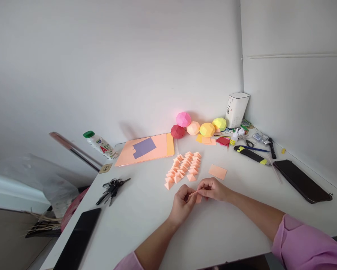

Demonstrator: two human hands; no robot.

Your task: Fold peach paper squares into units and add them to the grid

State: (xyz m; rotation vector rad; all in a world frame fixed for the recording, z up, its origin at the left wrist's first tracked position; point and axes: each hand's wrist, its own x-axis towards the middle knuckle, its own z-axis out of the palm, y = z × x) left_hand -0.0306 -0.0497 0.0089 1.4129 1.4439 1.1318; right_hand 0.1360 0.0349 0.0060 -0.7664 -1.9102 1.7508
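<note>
Between both hands is a small folded piece of peach paper (198, 198), partly covered by fingers. My left hand (184, 202) pinches its left side, thumb toward me. From the right, my right hand (213, 189) pinches the same piece near its upper edge. Just beyond my left hand, several folded peach paper pyramids (185, 165) stand in slanting rows on the table. A flat peach paper rectangle (218, 172) lies just past my right hand.
Faceted paper balls (207, 129) sit against the wall. Peach sheets (157, 150), a white bottle (101, 145) and keys (112, 189) are on the left. On the right lie a box cutter (250, 154), a glue bottle (234, 137) and a dark phone (302, 181).
</note>
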